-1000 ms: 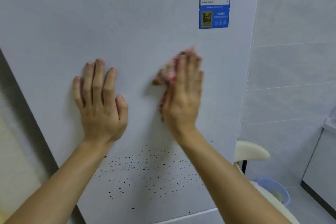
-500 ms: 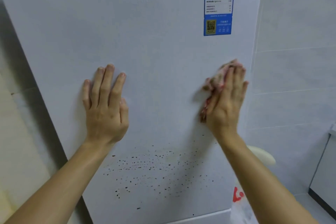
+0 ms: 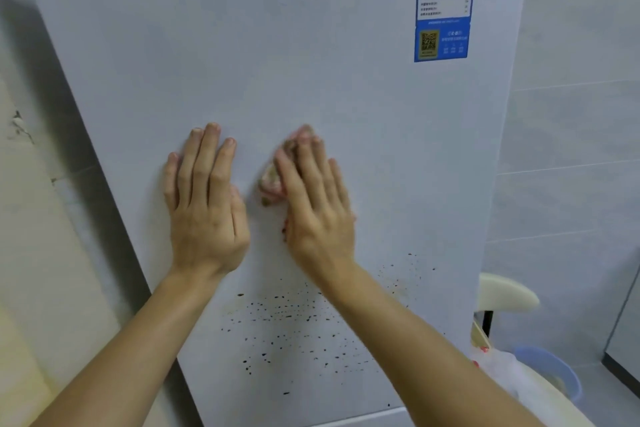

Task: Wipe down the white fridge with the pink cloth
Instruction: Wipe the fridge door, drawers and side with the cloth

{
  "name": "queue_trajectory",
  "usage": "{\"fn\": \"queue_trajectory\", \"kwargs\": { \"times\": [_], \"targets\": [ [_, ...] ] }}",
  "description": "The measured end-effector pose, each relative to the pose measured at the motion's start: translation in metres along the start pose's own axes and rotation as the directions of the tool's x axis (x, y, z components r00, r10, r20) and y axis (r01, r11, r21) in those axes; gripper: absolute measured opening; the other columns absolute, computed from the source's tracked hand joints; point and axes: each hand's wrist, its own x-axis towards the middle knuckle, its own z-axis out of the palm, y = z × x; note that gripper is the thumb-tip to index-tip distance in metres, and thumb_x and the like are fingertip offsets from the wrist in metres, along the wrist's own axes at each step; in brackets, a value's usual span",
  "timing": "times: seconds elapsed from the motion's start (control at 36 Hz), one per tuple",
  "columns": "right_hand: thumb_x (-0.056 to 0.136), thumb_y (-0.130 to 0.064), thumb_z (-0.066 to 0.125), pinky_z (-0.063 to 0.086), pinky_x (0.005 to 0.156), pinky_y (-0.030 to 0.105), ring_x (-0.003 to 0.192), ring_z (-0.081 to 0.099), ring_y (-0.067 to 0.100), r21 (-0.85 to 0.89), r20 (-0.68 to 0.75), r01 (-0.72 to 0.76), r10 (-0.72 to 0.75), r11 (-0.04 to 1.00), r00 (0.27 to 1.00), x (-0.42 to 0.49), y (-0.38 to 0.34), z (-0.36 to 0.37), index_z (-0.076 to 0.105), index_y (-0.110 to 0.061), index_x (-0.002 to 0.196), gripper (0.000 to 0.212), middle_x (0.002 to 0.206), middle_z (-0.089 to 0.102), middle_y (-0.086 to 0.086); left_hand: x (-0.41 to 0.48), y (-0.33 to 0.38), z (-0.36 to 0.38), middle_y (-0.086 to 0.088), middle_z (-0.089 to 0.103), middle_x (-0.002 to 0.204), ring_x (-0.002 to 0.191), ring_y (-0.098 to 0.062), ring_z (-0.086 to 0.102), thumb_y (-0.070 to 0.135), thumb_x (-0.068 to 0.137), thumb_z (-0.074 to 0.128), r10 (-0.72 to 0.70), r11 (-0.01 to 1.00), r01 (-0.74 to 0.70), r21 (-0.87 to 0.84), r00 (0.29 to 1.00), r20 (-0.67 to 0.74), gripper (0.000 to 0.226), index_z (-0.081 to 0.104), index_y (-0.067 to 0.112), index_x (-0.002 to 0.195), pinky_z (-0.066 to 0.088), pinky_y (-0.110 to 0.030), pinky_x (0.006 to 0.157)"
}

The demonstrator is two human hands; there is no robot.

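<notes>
Both hands are laid flat on the white fridge (image 3: 311, 45) door. The left hand (image 3: 204, 204) is spread with straight fingers, its bare palm against the panel and nothing held. The right hand (image 3: 317, 204), just beside it, is likewise kept flat. The pink cloth (image 3: 273, 180) is bunched beneath it and pressed to the door, showing past the index finger and fingertips. No curl round the cloth is seen, and the thumb is hidden.

Black specks (image 3: 294, 329) are scattered directly below the 2 wrists, in a band whose long axis runs across the door. A downward stroke by the cloth-bearing right hand is judged to be called for.

Higher up, a blue label (image 3: 443, 10) is stuck near the door's right edge. Beyond, a cream chair back (image 3: 505, 291), a blue bucket (image 3: 554, 371) and a tiled wall (image 3: 571, 132) are seen.
</notes>
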Motion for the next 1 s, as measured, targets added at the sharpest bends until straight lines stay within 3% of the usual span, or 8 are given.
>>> {"fn": "queue_trajectory", "kwargs": {
  "times": [0.14,0.25,0.39,0.47,0.67,0.72,0.83,1.0],
  "targets": [
    [0.097,0.003,0.058,0.027,0.129,0.042,0.158,0.028,0.025,0.006,0.187,0.264,-0.260,0.965,0.947,-0.030,-0.006,0.001,0.049,-0.009,0.155,0.060,0.165,0.038,0.013,-0.003,-0.005,-0.005,-0.017,0.033,0.168,0.159,-0.032,0.025,0.003,0.100,0.042,-0.013,1.000,0.013,0.008,1.000,0.015,0.056,0.042,0.000,0.155,0.012,-0.050,0.131],
    [0.092,0.004,0.062,0.021,0.131,0.044,0.160,0.024,0.028,-0.024,0.266,0.316,-0.299,0.948,0.916,-0.024,0.024,-0.021,0.043,-0.007,0.157,0.069,0.168,0.031,0.015,-0.006,-0.001,-0.002,-0.018,0.032,0.168,0.159,-0.032,0.024,0.005,0.100,0.043,-0.023,1.000,0.023,0.003,1.000,0.012,0.056,0.041,0.000,0.156,0.012,-0.050,0.131],
    [0.105,-0.002,0.039,0.007,0.132,0.042,0.162,0.013,0.026,-0.146,0.076,-0.080,0.092,0.986,0.993,-0.018,0.108,-0.073,0.044,-0.001,0.155,0.050,0.168,0.024,0.020,-0.008,0.004,0.004,-0.018,0.030,0.169,0.160,-0.033,0.022,0.012,0.101,0.041,-0.036,0.999,0.036,0.001,0.999,0.008,0.058,0.037,0.001,0.158,0.013,-0.054,0.130],
    [0.108,0.002,0.040,0.006,0.132,0.048,0.161,0.014,0.036,-0.110,-0.010,-0.266,0.266,0.958,0.964,-0.012,0.134,-0.093,0.038,0.000,0.158,0.049,0.169,0.023,0.025,-0.008,0.007,0.008,-0.019,0.030,0.169,0.160,-0.033,0.021,0.013,0.101,0.040,-0.048,0.999,0.048,0.014,0.999,-0.006,0.059,0.036,0.001,0.158,0.013,-0.053,0.130],
    [0.103,-0.001,0.041,0.009,0.131,0.055,0.161,0.011,0.037,0.055,-0.222,-0.481,0.480,0.875,0.849,0.021,0.107,-0.070,0.032,0.001,0.160,0.058,0.171,0.017,0.024,-0.008,0.002,0.005,-0.020,0.029,0.169,0.159,-0.035,0.021,0.016,0.103,0.038,-0.020,1.000,0.019,0.021,1.000,0.020,0.058,0.034,-0.001,0.158,0.012,-0.052,0.131],
    [0.102,-0.001,0.041,0.009,0.132,0.054,0.161,0.012,0.040,0.057,-0.217,-0.434,0.436,0.899,0.873,0.029,0.091,-0.057,0.032,0.003,0.160,0.058,0.171,0.017,0.026,-0.008,0.001,0.004,-0.020,0.028,0.169,0.160,-0.035,0.021,0.017,0.103,0.037,-0.015,1.000,0.014,0.016,0.999,0.029,0.057,0.035,-0.001,0.158,0.013,-0.054,0.130],
    [0.098,0.007,0.051,0.021,0.130,0.052,0.156,0.026,0.042,0.012,-0.121,-0.172,0.172,0.985,0.978,0.020,0.047,-0.020,0.044,0.004,0.153,0.056,0.165,0.030,0.023,-0.008,0.002,0.006,-0.019,0.030,0.168,0.159,-0.034,0.022,0.014,0.102,0.039,-0.018,1.000,0.018,0.014,1.000,0.014,0.058,0.036,0.000,0.158,0.015,-0.055,0.130],
    [0.093,0.007,0.062,0.030,0.128,0.045,0.158,0.029,0.028,0.050,0.062,0.058,-0.061,0.997,0.996,-0.032,-0.011,0.008,0.050,-0.006,0.153,0.062,0.164,0.038,0.016,-0.008,-0.004,0.000,-0.018,0.030,0.169,0.160,-0.032,0.023,0.006,0.100,0.039,-0.009,0.999,0.011,-0.049,0.999,0.031,0.058,0.037,0.001,0.158,0.014,-0.051,0.131]
  ]
}}
